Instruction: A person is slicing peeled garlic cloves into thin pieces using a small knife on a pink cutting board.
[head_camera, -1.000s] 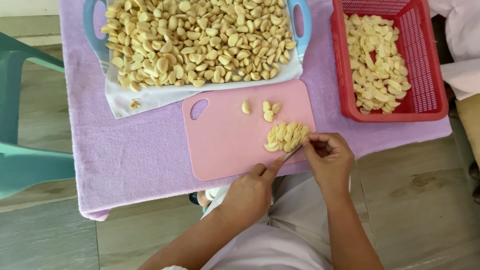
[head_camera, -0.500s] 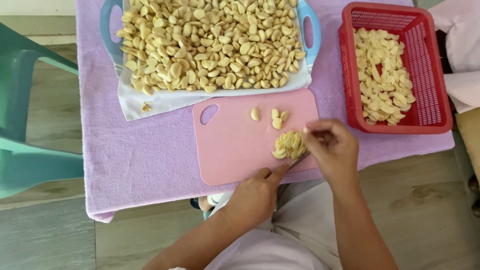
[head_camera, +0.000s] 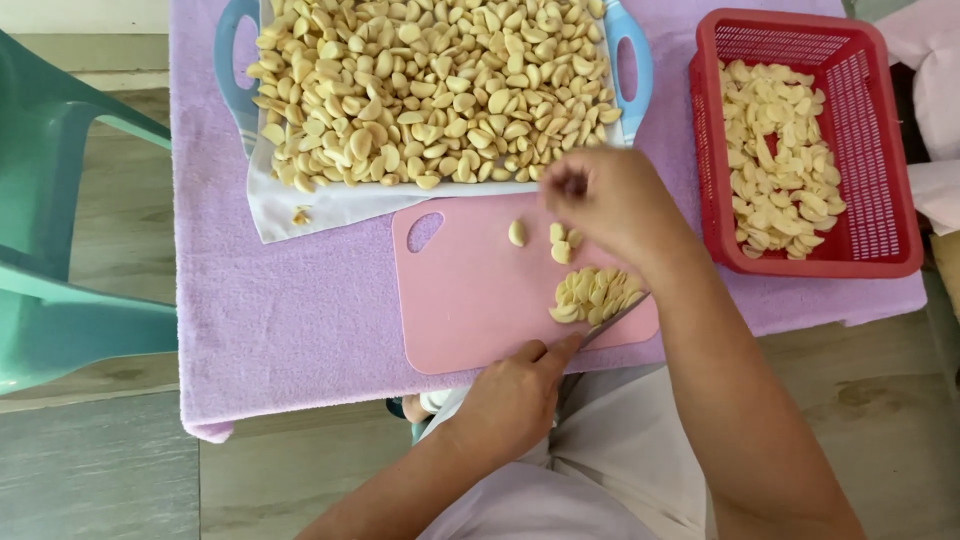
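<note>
A small heap of pale, thin garlic slices (head_camera: 592, 296) lies on the right part of the pink cutting board (head_camera: 470, 300), a smooth plastic sheet with rounded corners and a hole at its upper left. A few whole peeled cloves (head_camera: 553, 240) sit just above the heap, one a little apart to the left. The left hand (head_camera: 515, 395), at the board's near edge, is closed around a knife (head_camera: 612, 320), whose blade rests against the heap's lower right side.

Half a second ago the right hand was down at the heap, fingers touching the slices. Now the right hand (head_camera: 605, 205) is raised above the board's upper edge, fingers drawn together near the rim of the tray; whether they pinch a clove cannot be told, as the fingertips are blurred.

Beyond the board's far edge stands the blue-handled tray (head_camera: 630, 60), lined with white cloth and heaped with glossy, cream-yellow peeled garlic cloves (head_camera: 420, 90). To the board's upper right stands a red plastic mesh basket (head_camera: 870, 130) holding flat cut slices. All rest on a soft, nubby lilac towel (head_camera: 290, 320). Left of the board, well apart, is a teal plastic chair (head_camera: 60, 250).
</note>
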